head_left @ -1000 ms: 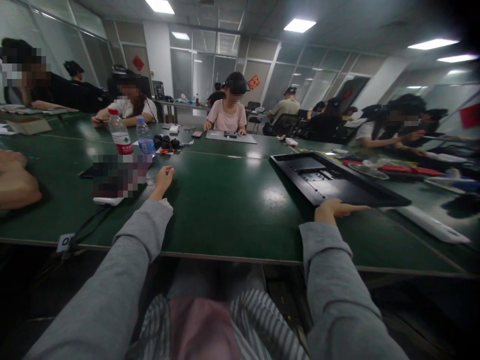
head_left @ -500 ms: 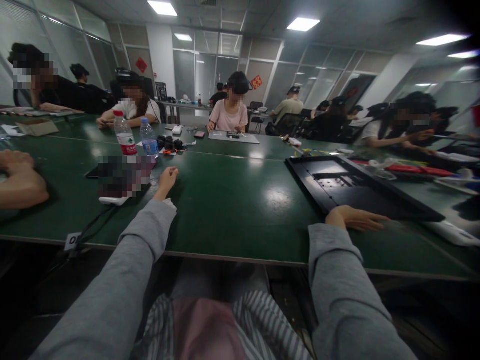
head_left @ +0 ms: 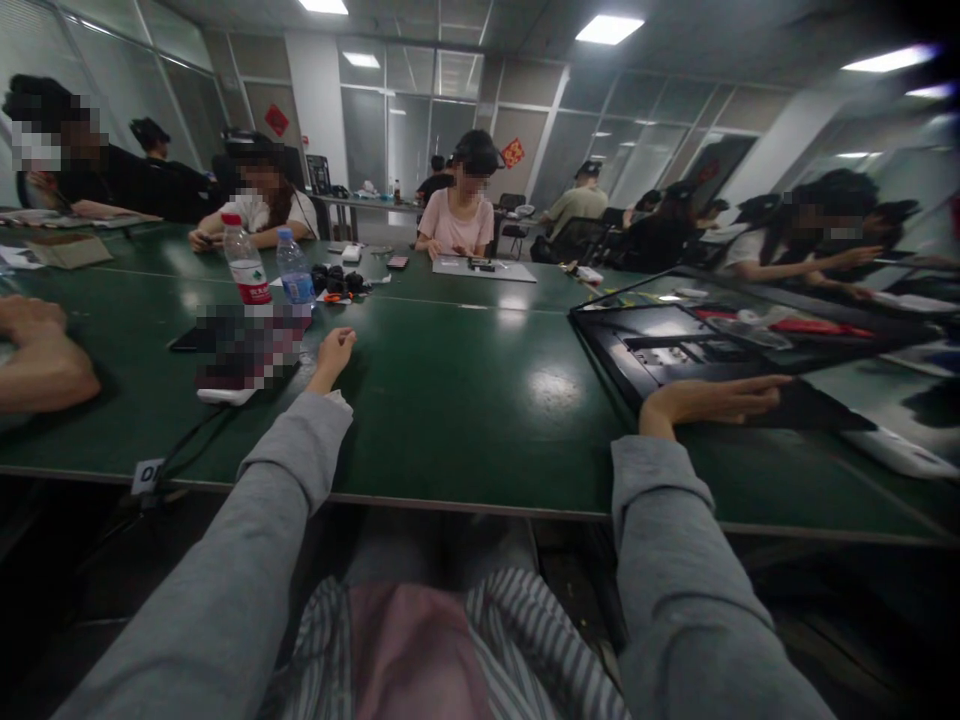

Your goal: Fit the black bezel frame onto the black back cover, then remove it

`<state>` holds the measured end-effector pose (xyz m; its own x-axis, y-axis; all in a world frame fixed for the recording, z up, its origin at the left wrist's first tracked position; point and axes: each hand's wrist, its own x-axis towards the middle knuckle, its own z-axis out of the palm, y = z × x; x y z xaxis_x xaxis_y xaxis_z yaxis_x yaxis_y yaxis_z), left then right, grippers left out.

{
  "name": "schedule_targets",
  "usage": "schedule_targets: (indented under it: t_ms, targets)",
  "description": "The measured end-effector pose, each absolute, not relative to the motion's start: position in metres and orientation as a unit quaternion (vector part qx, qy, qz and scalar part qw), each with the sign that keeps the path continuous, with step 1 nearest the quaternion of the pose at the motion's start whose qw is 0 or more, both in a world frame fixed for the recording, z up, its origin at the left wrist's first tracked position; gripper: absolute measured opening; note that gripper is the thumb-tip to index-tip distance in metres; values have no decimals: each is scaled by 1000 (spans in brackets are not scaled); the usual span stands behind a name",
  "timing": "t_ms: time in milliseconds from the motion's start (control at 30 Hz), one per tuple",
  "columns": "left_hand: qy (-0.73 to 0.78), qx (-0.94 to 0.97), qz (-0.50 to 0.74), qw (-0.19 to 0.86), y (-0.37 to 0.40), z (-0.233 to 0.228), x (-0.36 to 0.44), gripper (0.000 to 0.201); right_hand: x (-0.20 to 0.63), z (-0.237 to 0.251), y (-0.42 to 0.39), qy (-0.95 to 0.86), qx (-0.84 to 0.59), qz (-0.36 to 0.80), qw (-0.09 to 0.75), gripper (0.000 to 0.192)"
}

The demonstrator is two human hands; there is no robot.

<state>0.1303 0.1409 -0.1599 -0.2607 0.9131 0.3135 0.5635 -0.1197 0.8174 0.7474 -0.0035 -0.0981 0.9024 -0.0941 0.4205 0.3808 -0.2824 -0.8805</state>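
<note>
Two hands rested on the green tabletop (head_left: pixel 450 400): right hand (head_left: pixel 705 402) flat, steadying the black rectangular monitor panel's (head_left: pixel 675 350) near edge; left hand (head_left: pixel 331 355) loosely curled, empty, well left of it.

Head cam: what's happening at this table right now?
A person in grey sleeves sits at a green table. The right hand lies flat, fingers stretched, on the near edge of a large black panel, whose far side looks lifted off the table. The left hand rests loosely curled on the table beside a blurred-out item, holding nothing. Two water bottles stand beyond it. Other people work around the table.
</note>
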Motion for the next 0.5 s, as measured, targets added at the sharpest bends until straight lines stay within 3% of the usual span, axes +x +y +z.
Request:
schedule_targets:
  t_ms: [133, 267, 500]
  targets:
    - [633, 582, 475, 187, 141, -161, 130, 35, 714, -95, 4, -299, -729, -262, 558, 90]
    - [632, 578, 481, 190, 138, -160, 131, 35, 680, -91, 11, -462, -700, -230, 493, 81]
    - [633, 568, 491, 187, 132, -154, 135, 43, 662, -97, 18, -504, -663, -248, 495, 73]
